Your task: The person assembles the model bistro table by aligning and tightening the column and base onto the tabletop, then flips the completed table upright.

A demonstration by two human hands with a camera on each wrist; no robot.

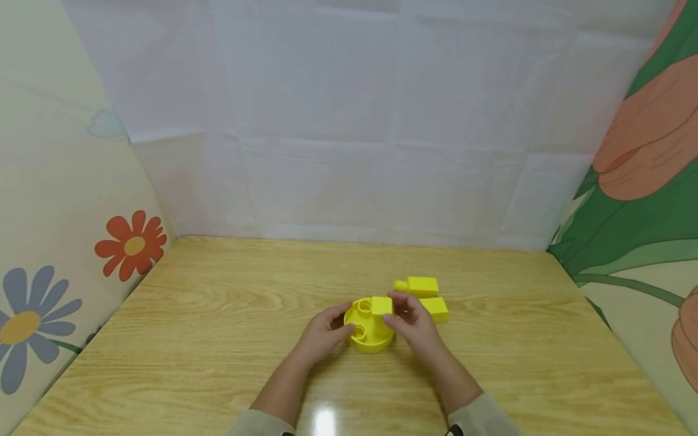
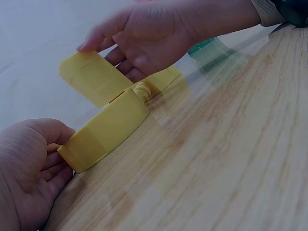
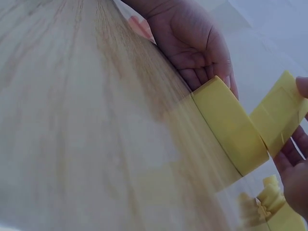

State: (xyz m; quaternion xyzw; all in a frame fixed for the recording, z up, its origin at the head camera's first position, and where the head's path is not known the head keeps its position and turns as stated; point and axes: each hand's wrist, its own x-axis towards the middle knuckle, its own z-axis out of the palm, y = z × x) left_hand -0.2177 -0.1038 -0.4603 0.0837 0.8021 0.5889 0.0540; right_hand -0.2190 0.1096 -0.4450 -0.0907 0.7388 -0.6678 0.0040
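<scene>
Showing at the near side of the wooden table (image 1: 191,315), pale sleeves (image 1: 485,418) lead up to two hands; the left hand (image 1: 322,333) pinches the left rim of a round yellow dish (image 1: 371,347), thumb above and fingers curled round its side; this dish rests flat, about midway between the table's left and right edges, with two raised rings (image 1: 358,332) inside on its left half; the right hand (image 1: 417,324) pinches a yellow block (image 1: 382,306) between thumb and fingers, upended over the dish's far right part; whether it is seated I cannot tell; just beyond, toward the back right corner, lie a second block (image 1: 438,309), partly hidden by that hand, and a third block (image 1: 423,286), its knob pointing left; past the back edge hangs a creased white sheet (image 1: 349,121).
</scene>
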